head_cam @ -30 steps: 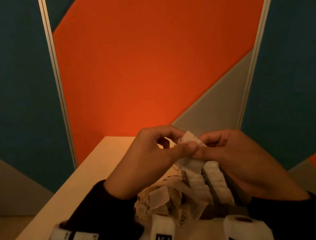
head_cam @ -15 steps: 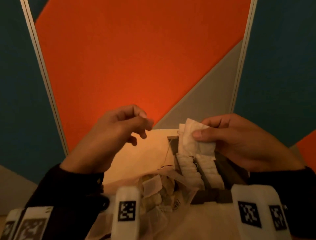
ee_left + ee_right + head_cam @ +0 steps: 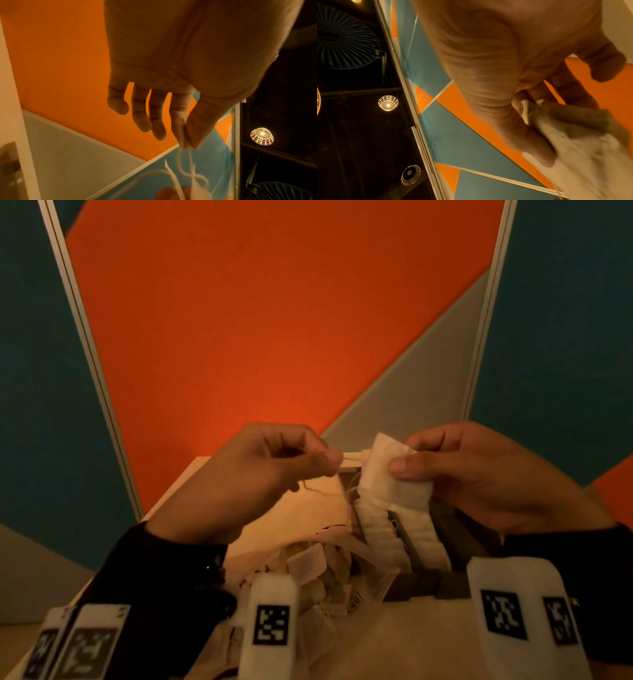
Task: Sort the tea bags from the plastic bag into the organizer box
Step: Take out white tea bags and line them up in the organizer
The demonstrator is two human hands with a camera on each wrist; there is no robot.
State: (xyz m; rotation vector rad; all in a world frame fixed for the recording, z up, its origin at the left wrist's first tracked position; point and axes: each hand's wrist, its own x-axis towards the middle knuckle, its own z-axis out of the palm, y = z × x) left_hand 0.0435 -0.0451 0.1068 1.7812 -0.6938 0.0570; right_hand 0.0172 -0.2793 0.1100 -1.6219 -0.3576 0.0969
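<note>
My right hand (image 3: 411, 463) holds a white tea bag (image 3: 394, 474) between thumb and fingers, raised over the dark organizer box (image 3: 455, 529); in the right wrist view the tea bag (image 3: 573, 148) is pinched under the thumb. My left hand (image 3: 329, 457) pinches the bag's thin string (image 3: 349, 457) between thumb and forefinger, just left of the bag. The left wrist view shows the string (image 3: 185, 169) dangling from that pinch. Rows of white tea bags (image 3: 380, 529) stand in the box's compartments. The clear plastic bag (image 3: 318, 573) with several tea bags lies at the box's left front.
The pale table (image 3: 191, 491) ends at a wall of orange, teal and grey panels (image 3: 274, 320). White wrist mounts with black square codes (image 3: 272, 625) fill the bottom of the head view.
The hands came apart from a joint hold on the tea bag. The left hand moved left, then back toward the bag with the string in its pinch. The right hand kept the bag.
</note>
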